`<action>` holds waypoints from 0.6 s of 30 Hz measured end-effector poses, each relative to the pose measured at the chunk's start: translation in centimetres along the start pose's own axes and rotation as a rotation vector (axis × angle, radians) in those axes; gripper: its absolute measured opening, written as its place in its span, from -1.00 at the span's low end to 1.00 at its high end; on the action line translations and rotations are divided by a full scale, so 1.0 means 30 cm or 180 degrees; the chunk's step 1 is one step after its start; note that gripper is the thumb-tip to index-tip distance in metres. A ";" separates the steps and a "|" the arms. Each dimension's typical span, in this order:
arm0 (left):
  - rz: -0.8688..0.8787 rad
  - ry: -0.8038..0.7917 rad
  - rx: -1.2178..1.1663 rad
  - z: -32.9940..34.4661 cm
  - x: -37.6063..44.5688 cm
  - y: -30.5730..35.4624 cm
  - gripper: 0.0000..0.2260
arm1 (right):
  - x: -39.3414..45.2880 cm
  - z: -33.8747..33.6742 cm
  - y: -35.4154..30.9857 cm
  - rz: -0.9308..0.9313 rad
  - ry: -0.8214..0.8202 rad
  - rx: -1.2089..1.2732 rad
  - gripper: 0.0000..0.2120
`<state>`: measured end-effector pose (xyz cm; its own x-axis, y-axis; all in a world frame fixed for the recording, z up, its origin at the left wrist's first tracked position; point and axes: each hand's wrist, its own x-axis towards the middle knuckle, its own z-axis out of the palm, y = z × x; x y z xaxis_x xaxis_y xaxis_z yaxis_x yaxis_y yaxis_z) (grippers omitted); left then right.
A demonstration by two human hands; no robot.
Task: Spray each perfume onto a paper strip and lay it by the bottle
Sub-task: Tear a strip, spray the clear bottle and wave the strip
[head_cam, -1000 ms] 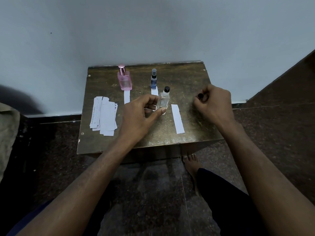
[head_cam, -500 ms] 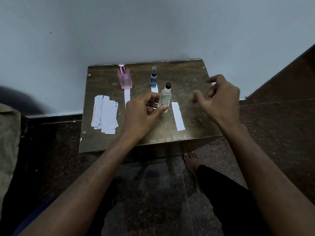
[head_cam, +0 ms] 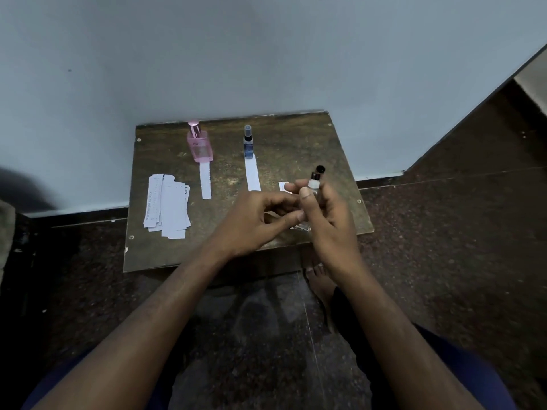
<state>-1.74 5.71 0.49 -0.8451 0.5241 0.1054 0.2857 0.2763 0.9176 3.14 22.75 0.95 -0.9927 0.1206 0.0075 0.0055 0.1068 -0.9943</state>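
Both hands have come together over the near right of the table since a moment ago, and the clear bottle [head_cam: 311, 187] is now in the right hand.

Her right hand [head_cam: 328, 214] grasps it uncapped, while the left hand [head_cam: 257, 217] pinches at its lower part with fingers curled. Its black cap [head_cam: 320, 168] lies just behind on the table [head_cam: 296, 143]. Pink bottle [head_cam: 199, 146] and blue bottle [head_cam: 248, 142] each stand behind a paper strip [head_cam: 252, 174].

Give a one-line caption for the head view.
Right hand holds the clear bottle over the table; pink bottle and blue bottle have strips.
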 end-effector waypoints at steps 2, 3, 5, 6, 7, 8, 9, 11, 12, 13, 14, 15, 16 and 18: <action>0.0002 0.0246 0.0067 -0.014 0.006 0.001 -0.83 | 0.001 -0.025 -0.007 -0.0226 -0.0035 -0.0082 -0.75; -0.0037 0.0431 0.0132 -0.020 0.012 -0.002 -0.83 | 0.006 -0.039 -0.013 -0.0311 -0.0052 -0.0063 -0.76; -0.0169 0.0899 0.0517 -0.027 0.021 -0.008 -0.87 | 0.017 -0.065 -0.026 -0.0481 0.0049 -0.0091 -0.82; -0.0246 0.1085 0.0767 -0.028 0.026 -0.014 -0.91 | 0.023 -0.074 -0.025 -0.0542 0.0167 -0.0137 -0.87; -0.0322 0.1188 0.0986 -0.028 0.030 -0.020 -0.95 | 0.027 -0.079 -0.020 -0.0525 0.0271 -0.0109 -0.89; -0.0402 0.1218 0.1188 -0.028 0.037 -0.028 -0.92 | 0.030 -0.080 -0.013 -0.0393 0.0326 0.0033 -0.88; -0.0459 0.1187 0.1397 -0.027 0.044 -0.038 -0.87 | 0.031 -0.079 -0.005 -0.0183 0.0329 0.0252 -0.85; -0.0551 0.1047 0.1829 -0.017 0.060 -0.055 -0.75 | 0.034 -0.077 0.005 0.0324 0.0196 0.0773 -0.82; -0.0603 0.0960 0.1995 -0.008 0.069 -0.060 -0.69 | 0.037 -0.077 0.007 0.0568 0.0071 0.1048 -0.79; -0.0638 0.0889 0.2139 0.004 0.079 -0.064 -0.64 | 0.043 -0.079 0.009 0.0755 -0.0059 0.1306 -0.75; -0.0668 0.0839 0.2274 0.018 0.086 -0.066 -0.62 | 0.049 -0.080 0.008 0.0873 -0.0170 0.1519 -0.71; -0.0687 0.0827 0.2399 0.031 0.091 -0.066 -0.61 | 0.055 -0.079 0.007 0.0946 -0.0239 0.1664 -0.69; -0.0706 0.0824 0.2532 0.044 0.097 -0.066 -0.61 | 0.061 -0.079 0.007 0.0994 -0.0264 0.1737 -0.67; -0.0721 0.0798 0.2847 0.064 0.108 -0.064 -0.60 | 0.069 -0.077 0.006 0.1026 -0.0224 0.1729 -0.68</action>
<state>-4.17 8.43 -1.65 -0.9652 0.2234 0.1356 0.2552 0.9177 0.3045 1.37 25.29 1.04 -0.9571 -0.0040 -0.2898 0.2616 -0.4423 -0.8579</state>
